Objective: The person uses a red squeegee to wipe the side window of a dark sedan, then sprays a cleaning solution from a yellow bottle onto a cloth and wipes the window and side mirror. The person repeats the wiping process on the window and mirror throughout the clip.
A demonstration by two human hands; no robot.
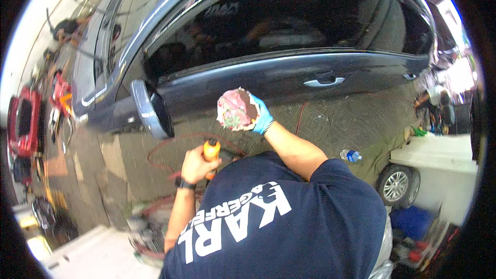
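Observation:
My left hand [195,165], bare with a dark wristband, is wrapped round an upright yellow-orange thing with a black top [211,150]. It looks like a bottle, though its lower part is mostly hidden. A blue glove covers my right hand [263,115], which holds a roundish lump, seemingly a crumpled rag [235,109], patched in pink, green and brown. Its exact kind does not show clearly. Both hands are in front of my chest, near the dark blue car door [268,80]. The rag appears in front of the door's lower part, and I cannot tell whether they touch.
The car's side mirror [150,109] juts out to the left, and a door handle [324,81] sits to the right. A thin red hose [173,144] runs over the floor. At the right are a plastic water bottle [351,155] and a wheel [397,185]. A red car panel [24,124] stands far left.

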